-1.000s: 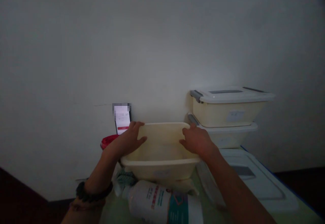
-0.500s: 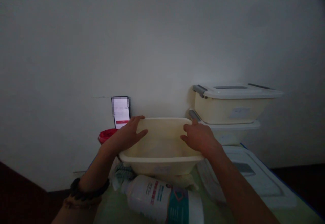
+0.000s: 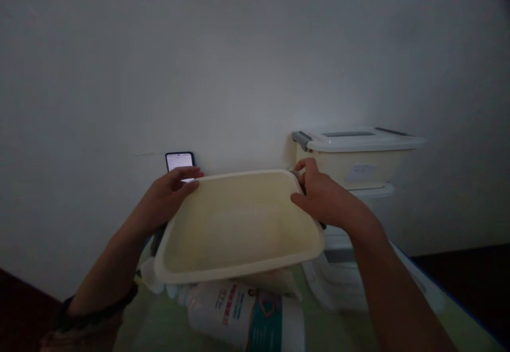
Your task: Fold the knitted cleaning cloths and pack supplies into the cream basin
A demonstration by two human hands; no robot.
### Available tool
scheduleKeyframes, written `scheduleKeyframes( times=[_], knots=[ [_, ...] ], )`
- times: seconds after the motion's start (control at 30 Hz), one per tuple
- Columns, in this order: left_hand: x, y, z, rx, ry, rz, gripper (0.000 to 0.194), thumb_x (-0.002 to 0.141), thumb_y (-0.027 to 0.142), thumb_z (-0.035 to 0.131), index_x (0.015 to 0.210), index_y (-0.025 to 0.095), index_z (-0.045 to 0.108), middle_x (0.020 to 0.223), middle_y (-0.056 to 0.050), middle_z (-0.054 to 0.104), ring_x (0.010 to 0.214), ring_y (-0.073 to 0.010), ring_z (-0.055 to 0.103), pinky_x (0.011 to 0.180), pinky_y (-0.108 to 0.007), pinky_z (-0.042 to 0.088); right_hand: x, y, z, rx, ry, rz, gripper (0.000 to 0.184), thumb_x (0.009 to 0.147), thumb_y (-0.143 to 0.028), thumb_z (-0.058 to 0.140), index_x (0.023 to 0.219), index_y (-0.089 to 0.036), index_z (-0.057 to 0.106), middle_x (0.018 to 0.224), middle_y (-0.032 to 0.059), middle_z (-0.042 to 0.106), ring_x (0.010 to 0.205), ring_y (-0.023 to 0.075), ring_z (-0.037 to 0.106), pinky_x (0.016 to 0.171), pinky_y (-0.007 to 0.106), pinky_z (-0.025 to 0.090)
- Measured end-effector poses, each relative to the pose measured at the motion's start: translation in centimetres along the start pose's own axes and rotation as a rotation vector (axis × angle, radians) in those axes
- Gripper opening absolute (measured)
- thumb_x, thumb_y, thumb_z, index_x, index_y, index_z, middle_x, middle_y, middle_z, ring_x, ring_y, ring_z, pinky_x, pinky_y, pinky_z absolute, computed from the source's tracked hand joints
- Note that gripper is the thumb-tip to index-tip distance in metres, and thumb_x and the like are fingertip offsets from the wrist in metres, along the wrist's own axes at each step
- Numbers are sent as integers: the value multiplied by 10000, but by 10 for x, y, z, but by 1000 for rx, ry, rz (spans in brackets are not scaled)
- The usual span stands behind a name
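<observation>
A cream plastic storage box (image 3: pixel 243 229) without a lid is tilted so that its bare inside faces me. My left hand (image 3: pixel 169 195) grips its left side near the far corner, thumb along the rim. My right hand (image 3: pixel 324 195) is closed on the right rim near the far corner, with the fingers partly hidden outside. Just below the box's near edge, a white bottle (image 3: pixel 239 312) with a teal and red label lies on its side. Pale cloth (image 3: pixel 274 283) shows between box and bottle.
A phone (image 3: pixel 179 160) with a lit screen leans against the wall (image 3: pixel 239 75). To the right, a lidded storage box (image 3: pixel 346 166) rests on another lidded box. White lids (image 3: pixel 350 283) lie on the green tabletop (image 3: pixel 143 309) in front of that stack.
The box has come up and tipped its opening towards me. Both hands have shifted from over its opening to its side rims and closed there.
</observation>
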State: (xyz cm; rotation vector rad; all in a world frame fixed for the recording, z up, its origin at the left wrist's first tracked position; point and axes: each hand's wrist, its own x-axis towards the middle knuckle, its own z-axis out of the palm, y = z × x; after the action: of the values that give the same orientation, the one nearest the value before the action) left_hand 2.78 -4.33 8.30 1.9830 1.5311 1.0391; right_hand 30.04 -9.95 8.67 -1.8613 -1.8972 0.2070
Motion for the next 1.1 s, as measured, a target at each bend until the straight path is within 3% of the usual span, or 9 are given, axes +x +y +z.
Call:
scheduleKeyframes(
  times=[0.1, 0.17, 0.33, 0.43, 0.53, 0.63, 0.73, 0.93, 1.1],
  knots=[
    [-4, 14, -8, -205, 181, -61, 301, 701, 425, 574, 900, 208, 635, 963, -36, 686, 825, -211, 618, 703, -308, 500, -5, 1, -13, 14, 107, 6, 442, 728, -197, 502, 1158, -135, 423, 898, 97, 669, 789, 223, 619, 640, 286, 419],
    [-4, 19, -8, -320, 220, -97, 252, 650, 389, 604, 826, 216, 651, 879, -15, 690, 778, -196, 611, 660, -280, 495, -9, 2, -20, 1, 166, -20, 343, 725, -203, 509, 1065, -161, 522, 920, 80, 676, 801, 211, 618, 672, 285, 423],
    [-5, 30, 14, -628, 156, -158, 268, 619, 334, 602, 841, 188, 636, 759, 2, 670, 650, -166, 599, 554, -245, 476, -19, 18, -40, -50, 283, 33, 239, 724, -225, 522, 940, -174, 609, 932, 64, 686, 757, 177, 628, 697, 273, 449],
    [-11, 45, 38, -648, 159, -146, 199, 609, 296, 625, 762, 168, 624, 770, -3, 671, 659, -155, 594, 565, -231, 473, -28, 36, -55, -185, 241, 78, 233, 732, -232, 519, 929, -167, 625, 924, 77, 692, 785, 191, 631, 695, 275, 453],
    [-16, 57, 62, -661, 50, -122, 221, 678, 364, 621, 804, 181, 612, 766, 3, 663, 657, -148, 584, 591, -242, 470, -40, 59, -70, -284, 178, 143, 267, 746, -230, 508, 972, -155, 631, 941, 83, 697, 798, 193, 635, 699, 272, 454],
    [-15, 63, 87, -557, -42, 31, 260, 768, 428, 532, 821, 186, 611, 781, -10, 651, 713, -165, 580, 672, -277, 457, -51, 82, -79, -348, 129, 231, 304, 763, -232, 497, 1025, -152, 631, 941, 82, 705, 788, 191, 645, 699, 271, 457],
    [-11, 65, 112, -420, -84, 172, 245, 803, 396, 477, 803, 184, 600, 821, -25, 644, 798, -184, 573, 759, -294, 427, -56, 104, -81, -396, 86, 303, 310, 771, -227, 493, 1034, -163, 643, 947, 78, 711, 801, 192, 654, 713, 270, 461],
    [-7, 65, 161, -398, -191, 190, 225, 812, 356, 424, 790, 184, 568, 839, -43, 629, 854, -207, 564, 790, -324, 422, -58, 137, -64, -481, 65, 429, 335, 786, -239, 476, 1080, -185, 629, 967, 95, 700, 898, 230, 640, 742, 313, 458],
    [-11, 70, 176, -390, -316, 219, 335, 848, 449, 347, 865, 182, 550, 802, -26, 607, 786, -197, 568, 693, -313, 454, -59, 144, -48, -570, 59, 484, 328, 830, -242, 425, 1060, -127, 628, 1101, 181, 612, 1042, 284, 562, 802, 360, 439]
  ],
)
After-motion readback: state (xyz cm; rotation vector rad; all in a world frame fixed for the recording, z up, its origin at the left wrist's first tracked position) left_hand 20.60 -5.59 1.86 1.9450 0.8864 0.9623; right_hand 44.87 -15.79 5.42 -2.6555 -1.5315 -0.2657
